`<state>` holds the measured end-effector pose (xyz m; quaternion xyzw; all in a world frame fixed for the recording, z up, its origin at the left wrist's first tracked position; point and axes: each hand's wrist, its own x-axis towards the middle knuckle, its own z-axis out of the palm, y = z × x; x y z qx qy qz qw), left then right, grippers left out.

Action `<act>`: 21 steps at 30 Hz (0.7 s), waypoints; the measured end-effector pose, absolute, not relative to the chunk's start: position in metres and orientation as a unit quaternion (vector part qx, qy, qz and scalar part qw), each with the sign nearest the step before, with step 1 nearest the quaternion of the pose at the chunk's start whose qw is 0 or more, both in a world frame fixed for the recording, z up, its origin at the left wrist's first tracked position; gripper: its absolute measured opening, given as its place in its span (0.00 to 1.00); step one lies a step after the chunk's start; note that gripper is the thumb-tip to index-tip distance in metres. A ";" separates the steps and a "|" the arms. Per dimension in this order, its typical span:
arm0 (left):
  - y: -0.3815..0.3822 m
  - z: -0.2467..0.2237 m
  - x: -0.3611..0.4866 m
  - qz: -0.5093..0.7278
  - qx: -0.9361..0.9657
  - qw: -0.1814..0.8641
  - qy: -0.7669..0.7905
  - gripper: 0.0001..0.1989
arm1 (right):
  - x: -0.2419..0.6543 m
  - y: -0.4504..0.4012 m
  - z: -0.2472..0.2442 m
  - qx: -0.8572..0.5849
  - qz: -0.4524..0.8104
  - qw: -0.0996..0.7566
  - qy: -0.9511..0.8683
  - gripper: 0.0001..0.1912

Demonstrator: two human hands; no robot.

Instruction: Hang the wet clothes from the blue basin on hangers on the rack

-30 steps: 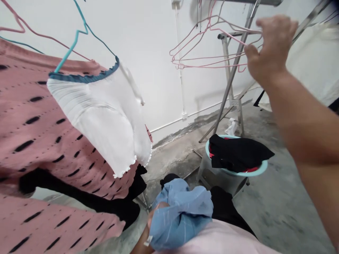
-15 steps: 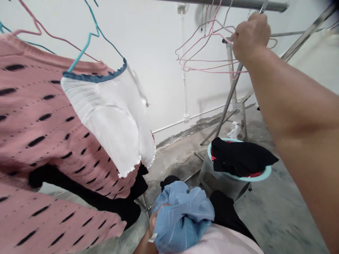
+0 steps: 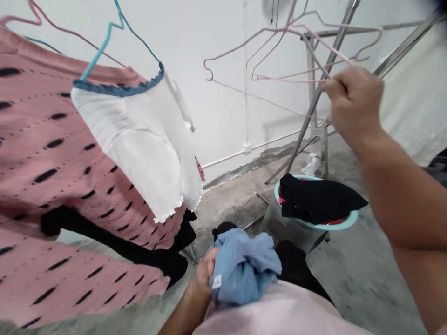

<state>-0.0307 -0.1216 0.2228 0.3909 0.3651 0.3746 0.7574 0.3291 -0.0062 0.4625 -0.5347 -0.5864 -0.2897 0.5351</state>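
My left hand (image 3: 206,270) is closed on a bunched blue garment (image 3: 244,265) with faint white lines and a small white label. The cloth rests low in front of my body. Raised at the upper right, my right hand (image 3: 354,104) grips the corner of a thin wire hanger (image 3: 240,46), greyish pink. Other pink hangers (image 3: 268,77) hang just behind it, bare of clothes. On the left, a white garment (image 3: 146,163) with blue trim hangs from a blue hanger (image 3: 104,44). The hook ends of the hangers lie above the picture.
A pink top (image 3: 49,153) with black slits hangs at the left. A light blue basin (image 3: 344,224) holding black and red clothes stands on a grey stool (image 3: 284,228). Metal rack legs (image 3: 314,102) slope down behind the hangers. A white cloth (image 3: 412,97) hangs at the right.
My right hand has come down from the metal rail and is now on a hanger's corner, with that hanger swung forward. My left hand still holds the blue garment. The view has tilted down slightly.
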 end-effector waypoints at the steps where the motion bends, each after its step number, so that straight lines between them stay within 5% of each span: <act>1: -0.116 0.229 -0.032 0.392 0.401 0.748 0.354 0.27 | 0.332 -0.022 0.434 -0.530 -0.290 0.546 -0.580 0.12; 5: -0.065 0.263 -0.031 0.466 0.431 0.684 0.359 0.20 | 0.339 -0.085 0.322 -0.531 -0.281 0.623 -0.501 0.13; 8: -0.025 0.283 -0.026 0.475 0.457 0.650 0.378 0.13 | 0.331 -0.127 0.260 -0.547 -0.002 0.687 -0.478 0.08; 11: -0.004 0.296 -0.015 0.464 0.467 0.655 0.372 0.10 | 0.314 -0.159 0.227 -0.477 0.416 0.543 -0.551 0.24; 13: 0.001 0.303 -0.005 0.448 0.484 0.665 0.350 0.11 | 0.303 -0.173 0.219 -0.411 0.553 0.442 -0.574 0.23; 21: -0.007 0.325 0.017 0.385 0.593 0.632 0.316 0.20 | 0.302 -0.185 0.224 -0.349 0.581 0.370 -0.635 0.27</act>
